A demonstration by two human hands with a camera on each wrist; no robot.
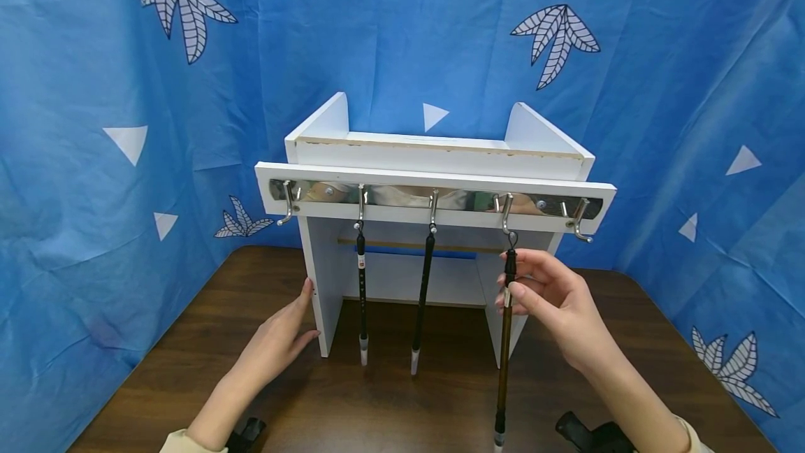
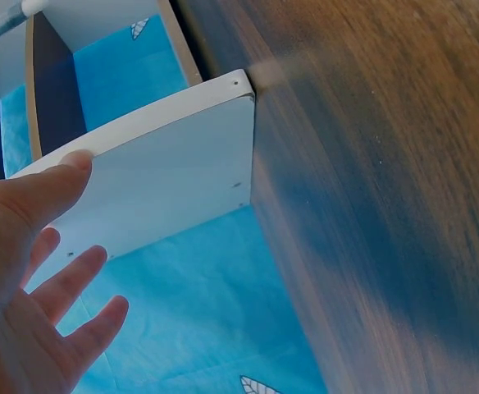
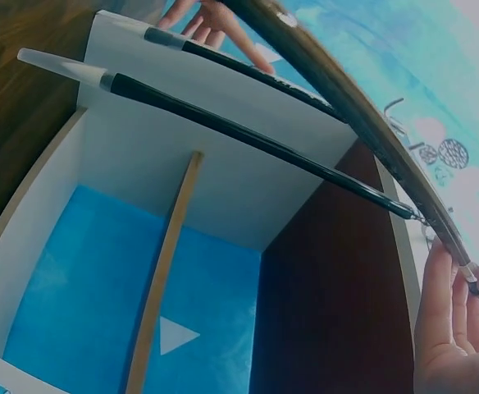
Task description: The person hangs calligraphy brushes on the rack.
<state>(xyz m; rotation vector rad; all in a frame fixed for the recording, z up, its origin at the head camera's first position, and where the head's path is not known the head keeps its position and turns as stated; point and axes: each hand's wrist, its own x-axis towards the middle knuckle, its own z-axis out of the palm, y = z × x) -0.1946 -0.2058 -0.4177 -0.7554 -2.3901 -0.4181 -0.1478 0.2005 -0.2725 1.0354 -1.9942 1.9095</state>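
Note:
In the head view my right hand (image 1: 547, 299) pinches a brown-handled calligraphy brush (image 1: 505, 355) near its black top end. The brush's cord loop is at the fourth hook (image 1: 506, 214) from the left, and its tip hangs down low. Two dark brushes, one (image 1: 362, 285) from the second hook and another (image 1: 424, 292) from the third, hang to the left. My left hand (image 1: 273, 344) rests against the left side panel (image 1: 319, 285) of a white shelf, fingers extended. In the left wrist view its thumb lies on the panel's front edge (image 2: 166, 113).
A white hook board (image 1: 402, 214) with a shiny metal strip runs across the shelf's front. The outer left hook (image 1: 287, 203) and outer right hook (image 1: 580, 221) hold nothing. The shelf stands on a dark wooden table (image 1: 402, 411), with blue patterned cloth (image 1: 402, 33) behind and beside it.

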